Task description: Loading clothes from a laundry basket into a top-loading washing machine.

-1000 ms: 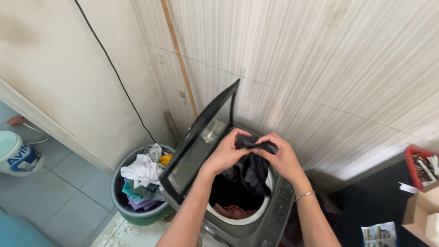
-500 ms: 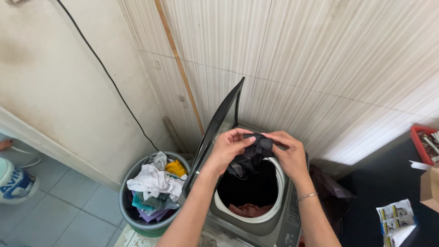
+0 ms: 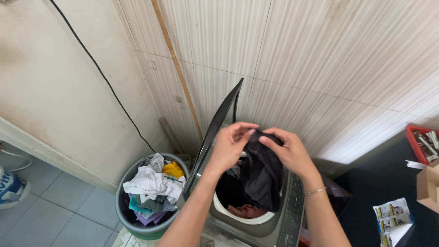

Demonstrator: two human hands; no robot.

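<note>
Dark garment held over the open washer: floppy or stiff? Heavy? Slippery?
Probably floppy: the dark cloth garment folds and hangs limp below both hands, left hand and right hand. Likely light, since fingertip pinches carry it. Probably not slippery: the fabric looks matte and bunches where gripped.

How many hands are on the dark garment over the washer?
2: the left hand grips its top edge on the left, the right hand on the right; the dark garment hangs over the open washing machine.

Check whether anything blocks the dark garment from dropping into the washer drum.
Nothing visible does. Both the left hand and right hand hold the dark garment right above the open drum, the lid stands raised, and only a reddish cloth lies inside.
</note>
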